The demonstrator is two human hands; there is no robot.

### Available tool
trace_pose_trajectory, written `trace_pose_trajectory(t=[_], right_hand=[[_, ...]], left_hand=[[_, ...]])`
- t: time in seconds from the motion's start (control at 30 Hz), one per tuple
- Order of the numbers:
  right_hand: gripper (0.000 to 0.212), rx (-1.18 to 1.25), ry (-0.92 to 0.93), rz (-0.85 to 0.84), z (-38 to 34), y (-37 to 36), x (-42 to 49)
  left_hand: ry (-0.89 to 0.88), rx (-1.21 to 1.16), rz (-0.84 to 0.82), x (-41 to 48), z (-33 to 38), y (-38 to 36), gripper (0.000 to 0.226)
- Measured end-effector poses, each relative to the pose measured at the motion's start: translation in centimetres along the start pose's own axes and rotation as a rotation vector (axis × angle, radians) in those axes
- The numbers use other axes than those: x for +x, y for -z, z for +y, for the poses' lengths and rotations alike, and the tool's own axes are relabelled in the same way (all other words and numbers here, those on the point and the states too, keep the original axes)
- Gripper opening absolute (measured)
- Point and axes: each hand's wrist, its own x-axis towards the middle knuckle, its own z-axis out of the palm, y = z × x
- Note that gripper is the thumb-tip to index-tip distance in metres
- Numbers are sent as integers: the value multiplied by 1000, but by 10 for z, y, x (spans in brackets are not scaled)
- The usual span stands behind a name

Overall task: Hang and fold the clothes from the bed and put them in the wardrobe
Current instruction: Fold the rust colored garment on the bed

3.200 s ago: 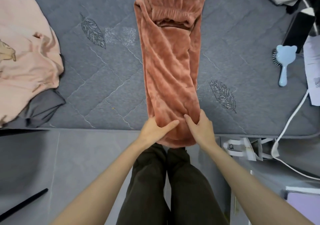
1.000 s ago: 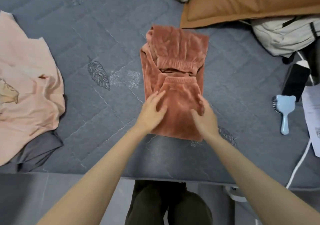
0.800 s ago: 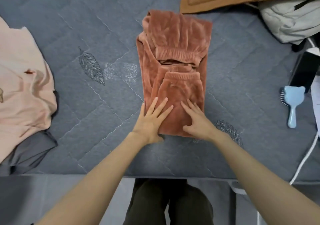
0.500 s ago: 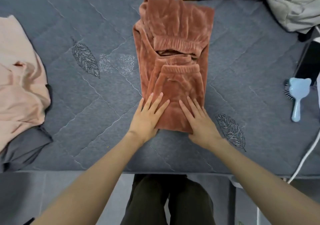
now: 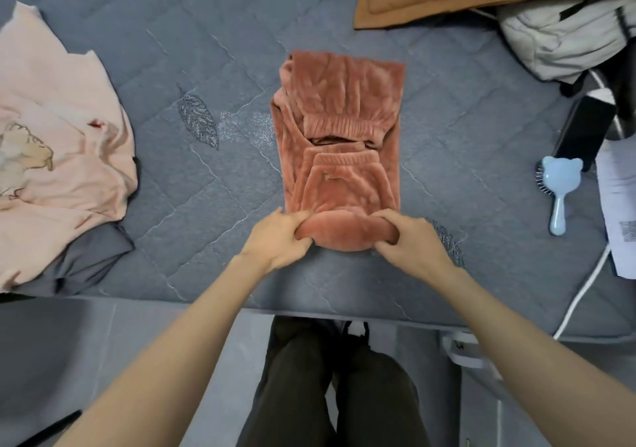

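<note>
Trouble could be coming if the soft orange pants point(image 5: 340, 157) are slipping while the near end is being folded over. The cloth is thick and fluffy, so the fold could be popping open. One side could also be going faster than the other and making the bundle crooked.

The pants are lying in the middle of the frame on the grey bed point(image 5: 206, 51), folded short, with the near edge bunched into a fat roll. The left hand point(image 5: 278, 240) is gripping the left end of that roll, with its fingers curled round it. The right hand point(image 5: 413, 243) is gripping the right end the same way. Both hands are holding only the pants. A pink top point(image 5: 58, 157) is waiting at the left of the frame.
</note>
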Motion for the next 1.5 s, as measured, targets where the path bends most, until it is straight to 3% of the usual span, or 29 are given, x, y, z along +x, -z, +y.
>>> trace_pose_trajectory(t=[0.17, 0.27, 0.37, 0.53, 0.73, 0.83, 1.0, 1.13, 1.3, 1.43, 1.5], right_hand=[[20, 92, -157, -116, 3, 15, -56], [22, 178, -207, -175, 0, 22, -75], [24, 372, -258, -102, -10, 32, -72], [18, 718, -291, 250, -39, 48, -21], [35, 794, -397, 383, -54, 38, 55], [37, 767, -428, 440, -50, 24, 84], [74, 575, -306, 469, -33, -11, 110], [56, 339, -181, 492, -14, -37, 122], [37, 192, -190, 365, -10, -49, 143], [33, -170, -174, 367, -22, -33, 143], [34, -198, -136, 409, -33, -28, 134]], left_hand=[[140, -219, -126, -63, 17, -10, 8], [210, -357, -125, -93, 22, -13, 11], [276, -585, 50, -100, 24, -4, 6], [357, -809, 457, -55, 33, 27, 24], [432, -889, 576, 32, 36, 45, 38], [501, -835, 575, 69, 29, 41, 44], [551, -676, 582, 108, 15, 19, 43], [539, -522, 655, 118, 2, -3, 39], [565, -516, 644, 128, -13, -13, 41], [371, -169, 755, 117, -2, -1, 39], [192, -73, 767, 104, 13, 2, 38]])
